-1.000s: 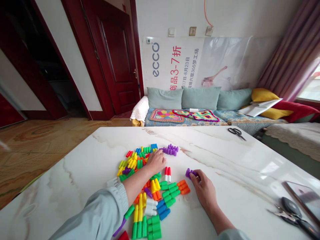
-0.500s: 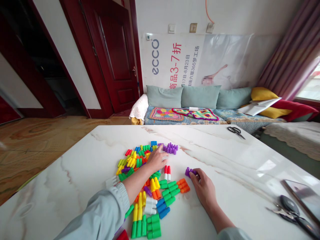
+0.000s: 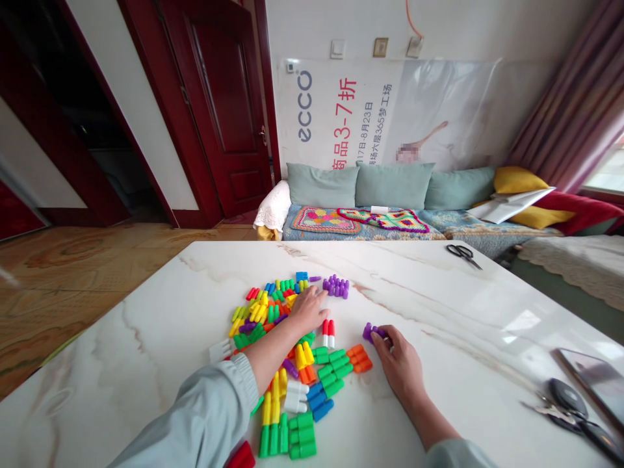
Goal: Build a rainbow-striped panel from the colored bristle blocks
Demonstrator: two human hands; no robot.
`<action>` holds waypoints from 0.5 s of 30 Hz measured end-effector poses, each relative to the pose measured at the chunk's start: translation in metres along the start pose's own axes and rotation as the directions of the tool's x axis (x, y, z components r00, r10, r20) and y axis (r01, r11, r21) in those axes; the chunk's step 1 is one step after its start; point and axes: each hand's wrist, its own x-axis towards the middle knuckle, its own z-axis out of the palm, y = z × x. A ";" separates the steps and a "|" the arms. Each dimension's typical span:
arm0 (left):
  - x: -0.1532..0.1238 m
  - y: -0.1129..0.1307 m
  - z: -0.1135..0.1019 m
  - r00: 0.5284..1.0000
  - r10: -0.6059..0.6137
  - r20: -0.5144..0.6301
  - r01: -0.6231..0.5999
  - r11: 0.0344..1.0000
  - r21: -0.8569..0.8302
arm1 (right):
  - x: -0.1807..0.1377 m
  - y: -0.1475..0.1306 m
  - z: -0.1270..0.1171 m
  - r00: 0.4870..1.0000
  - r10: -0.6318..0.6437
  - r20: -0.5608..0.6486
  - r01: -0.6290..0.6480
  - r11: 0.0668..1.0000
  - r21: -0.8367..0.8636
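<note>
My right hand [image 3: 400,361] has its thumb and fingers closed on a purple toy block [image 3: 371,331], low over the white table. My left hand [image 3: 308,309] reaches across the right side of the block pile, palm down with fingers apart. Its fingertips come close to a cluster of joined purple blocks [image 3: 336,286]; whether they touch it I cannot tell. Below that hand stands a red and white block pair [image 3: 328,333]. Joined green blocks [image 3: 335,365] and an orange block [image 3: 359,358] lie between the two hands. My left forearm hides part of the pile.
Yellow blocks [image 3: 258,309], blue blocks [image 3: 320,403] and more green blocks [image 3: 302,435] cover the table's middle. Keys [image 3: 565,406] and a phone [image 3: 592,380] lie at right, scissors [image 3: 464,254] at the far edge. A sofa [image 3: 361,221] stands beyond.
My left hand's fingers have drawn slightly in, away from the small purple piece behind the pile. My right hand still grips the purple block. The camera view has shifted slightly.
</note>
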 end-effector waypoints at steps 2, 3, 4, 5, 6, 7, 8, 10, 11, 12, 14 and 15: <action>-0.002 0.003 -0.005 1.000 0.007 0.007 -0.007 1.000 0.006 | 0.000 0.000 0.000 1.000 0.004 -0.003 -0.004 1.000 0.009; -0.006 0.005 -0.010 1.000 0.021 0.009 -0.021 1.000 0.009 | 0.001 0.000 0.000 1.000 0.005 -0.003 -0.005 1.000 0.013; -0.012 0.006 -0.016 0.999 0.047 0.009 -0.047 0.999 0.012 | 0.001 0.001 -0.001 1.000 0.005 -0.002 -0.005 1.000 0.018; -0.022 0.008 -0.024 0.996 0.087 0.010 -0.087 0.996 0.013 | 0.001 0.001 0.000 1.000 0.003 -0.002 -0.003 1.000 0.022; -0.035 0.008 -0.032 0.989 0.145 0.012 -0.145 0.989 0.011 | 0.002 0.002 0.000 1.000 0.001 -0.002 -0.001 1.000 0.024; -0.051 0.008 -0.041 0.976 0.217 0.019 -0.217 0.976 0.006 | 0.002 0.003 0.000 1.000 0.000 -0.002 0.000 1.000 0.026; -0.070 0.006 -0.049 0.953 0.300 0.044 -0.299 0.954 -0.017 | 0.003 0.003 0.001 1.000 0.000 -0.003 0.000 1.000 0.027; -0.112 -0.002 -0.066 0.887 0.440 0.138 -0.433 0.898 -0.079 | 0.004 0.005 0.002 1.000 -0.002 -0.008 0.003 1.000 0.029; -0.134 -0.007 -0.074 0.846 0.498 0.189 -0.486 0.867 -0.109 | 0.004 0.005 0.003 1.000 -0.011 -0.011 0.011 1.000 0.029; -0.153 -0.013 -0.080 0.802 0.546 0.240 -0.527 0.837 -0.146 | 0.004 0.006 0.003 1.000 -0.025 -0.013 0.025 0.999 0.027; -0.187 -0.025 -0.088 0.746 0.592 0.305 -0.559 0.805 -0.196 | 0.003 0.006 0.005 0.998 -0.066 -0.019 0.067 0.998 0.013; -0.199 -0.030 -0.089 0.733 0.596 0.328 -0.560 0.803 -0.206 | 0.003 0.007 0.005 0.996 -0.086 -0.021 0.086 0.996 0.001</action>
